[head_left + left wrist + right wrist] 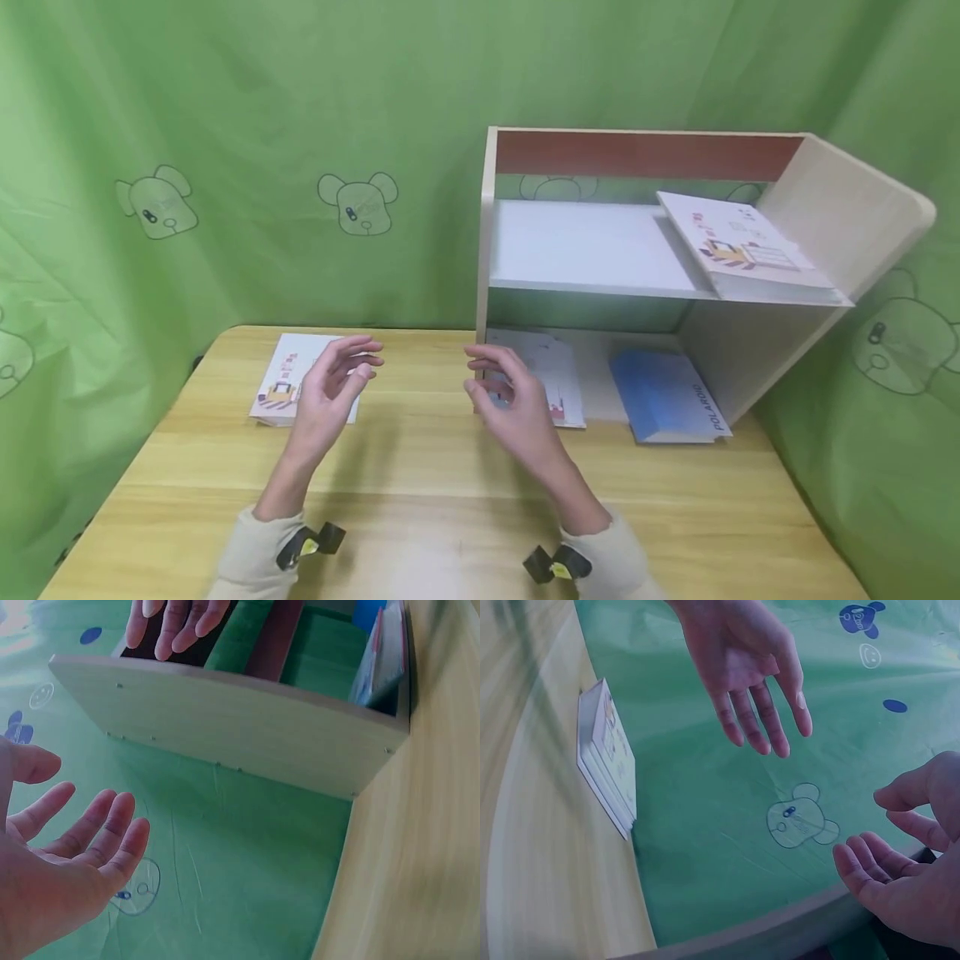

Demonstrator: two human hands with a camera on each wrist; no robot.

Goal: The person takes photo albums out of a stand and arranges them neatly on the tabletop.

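My left hand (330,383) hovers over the table with relaxed, slightly bent fingers and holds nothing. Behind and below it lies a white book (281,379) with a truck drawing on its cover, partly covered by the hand in the head view. My right hand (517,404), also holding nothing, is raised in front of the shelf's left side panel (483,250), its fingers loosely bent toward the left hand. It overlaps a white book (562,375) lying in the lower compartment. In the right wrist view the left-hand book (611,757) lies flat, well apart from both hands.
A two-tier wooden shelf (592,287) stands at the table's back right. On its upper board a white truck-cover book (750,246) lies near the right panel. A blue book marked POLAROID (667,396) lies below. Green curtain (262,108) surrounds the wooden table (420,508).
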